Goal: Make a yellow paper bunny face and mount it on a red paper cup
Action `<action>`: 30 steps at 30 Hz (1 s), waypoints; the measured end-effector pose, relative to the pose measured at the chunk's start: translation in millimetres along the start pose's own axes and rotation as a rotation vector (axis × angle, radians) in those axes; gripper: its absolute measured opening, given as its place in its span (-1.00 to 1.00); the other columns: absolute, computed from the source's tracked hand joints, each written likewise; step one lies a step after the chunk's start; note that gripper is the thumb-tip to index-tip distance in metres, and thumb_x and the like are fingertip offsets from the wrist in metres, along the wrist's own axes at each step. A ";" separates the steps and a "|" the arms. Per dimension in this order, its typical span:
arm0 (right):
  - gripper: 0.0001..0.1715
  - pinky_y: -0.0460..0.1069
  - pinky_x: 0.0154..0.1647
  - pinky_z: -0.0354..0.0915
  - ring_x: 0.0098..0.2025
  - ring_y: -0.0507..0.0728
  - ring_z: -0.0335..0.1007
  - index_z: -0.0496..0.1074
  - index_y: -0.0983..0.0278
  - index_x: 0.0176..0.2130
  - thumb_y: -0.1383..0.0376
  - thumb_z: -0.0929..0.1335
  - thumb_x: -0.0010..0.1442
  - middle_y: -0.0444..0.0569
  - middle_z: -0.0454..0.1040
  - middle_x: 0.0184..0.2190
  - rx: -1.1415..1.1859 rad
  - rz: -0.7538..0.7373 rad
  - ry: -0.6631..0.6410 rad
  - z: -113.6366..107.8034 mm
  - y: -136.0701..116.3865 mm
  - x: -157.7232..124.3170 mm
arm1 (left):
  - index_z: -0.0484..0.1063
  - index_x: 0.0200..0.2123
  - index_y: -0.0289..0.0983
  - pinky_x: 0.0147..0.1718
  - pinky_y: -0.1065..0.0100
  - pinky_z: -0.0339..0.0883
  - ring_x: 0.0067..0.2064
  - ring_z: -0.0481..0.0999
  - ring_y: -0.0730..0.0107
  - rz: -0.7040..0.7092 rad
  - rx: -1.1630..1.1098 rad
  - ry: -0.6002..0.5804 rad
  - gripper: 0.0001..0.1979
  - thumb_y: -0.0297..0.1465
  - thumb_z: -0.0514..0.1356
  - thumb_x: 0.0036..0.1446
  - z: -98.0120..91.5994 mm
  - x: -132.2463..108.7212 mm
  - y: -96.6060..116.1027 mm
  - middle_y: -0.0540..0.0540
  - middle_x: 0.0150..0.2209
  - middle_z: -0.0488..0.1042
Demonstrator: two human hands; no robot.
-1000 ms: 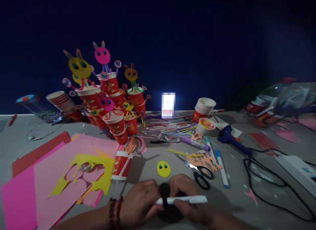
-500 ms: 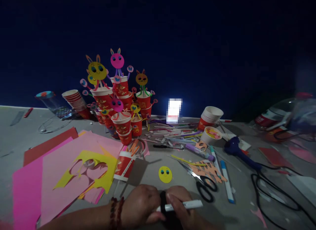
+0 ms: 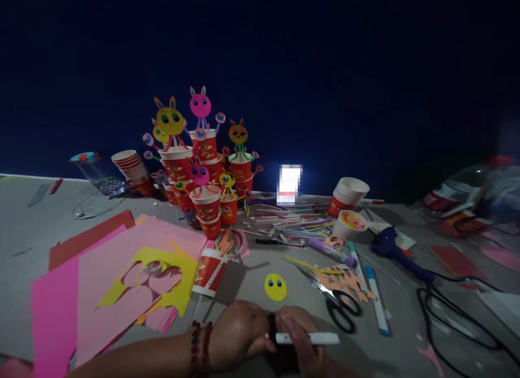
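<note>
At the bottom centre my left hand (image 3: 238, 334), with bead bracelets on the wrist, is closed on a small black piece (image 3: 271, 326) that sits between both hands. My right hand (image 3: 303, 343) grips a white marker (image 3: 311, 338) held level, its tip at the black piece. A yellow paper face (image 3: 275, 287) with blue eyes lies on the grey table just beyond my hands. Black-handled scissors (image 3: 339, 310) lie to the right of the face.
Pink, red and cut yellow paper sheets (image 3: 122, 280) lie at left. A cluster of red paper cups with bunny faces (image 3: 203, 172) stands behind. A tipped red cup (image 3: 209, 269), stacked cups (image 3: 347, 194), pens, straws, a blue glue gun (image 3: 392, 248) and black cord (image 3: 455, 318) lie at right.
The view has shifted, so everything sits further right and lower. My hands stay together on the black piece; the marker has drawn slightly closer to me.
</note>
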State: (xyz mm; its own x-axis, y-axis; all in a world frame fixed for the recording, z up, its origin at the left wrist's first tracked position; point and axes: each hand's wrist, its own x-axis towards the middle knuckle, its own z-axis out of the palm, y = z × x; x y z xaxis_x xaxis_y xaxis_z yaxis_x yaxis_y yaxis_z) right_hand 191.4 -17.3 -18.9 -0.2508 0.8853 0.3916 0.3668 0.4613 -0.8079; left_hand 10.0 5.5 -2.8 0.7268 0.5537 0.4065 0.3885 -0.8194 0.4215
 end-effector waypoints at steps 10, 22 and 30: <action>-0.50 -0.03 -0.42 0.26 -0.50 0.08 0.30 0.25 0.20 -0.48 0.18 0.04 0.42 -0.13 0.34 -0.59 0.005 -0.122 0.026 1.6 -9.1 -2.7 | 0.31 -0.51 -0.25 -0.52 0.34 0.06 -0.54 0.31 0.38 -0.033 -0.010 0.019 -0.27 -0.04 -0.46 0.34 -0.2 -5.9 4.4 -0.07 -0.56 0.39; -0.60 -0.06 -0.48 0.14 -0.52 0.04 0.20 0.25 0.21 -0.51 0.10 0.20 0.30 -0.18 0.28 -0.58 0.094 0.007 -0.044 -20.9 -13.0 22.3 | 0.30 -0.36 -0.23 -0.39 0.35 0.20 -0.38 0.38 0.32 -0.136 -0.241 0.060 -0.38 0.01 -0.35 0.34 -7.0 -5.4 3.9 -0.08 -0.43 0.40; -0.78 -0.05 -0.36 0.27 -0.40 0.09 0.37 0.42 0.24 -0.35 0.19 0.30 0.29 -0.11 0.45 -0.46 -0.057 0.065 0.235 -78.0 -16.6 66.1 | 0.27 0.07 -0.24 0.07 0.11 0.28 0.06 0.40 0.13 -0.086 0.056 -0.035 -0.70 -0.39 0.10 0.27 -14.7 -3.9 14.5 -0.18 0.04 0.47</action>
State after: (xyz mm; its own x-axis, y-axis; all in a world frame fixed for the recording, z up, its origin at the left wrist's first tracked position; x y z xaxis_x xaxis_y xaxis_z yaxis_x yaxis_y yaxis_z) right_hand 238.7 38.2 54.8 -0.0125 0.8997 0.4363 0.4268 0.3994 -0.8114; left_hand 4.5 -6.3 13.6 0.7084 0.6175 0.3420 0.4803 -0.7767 0.4076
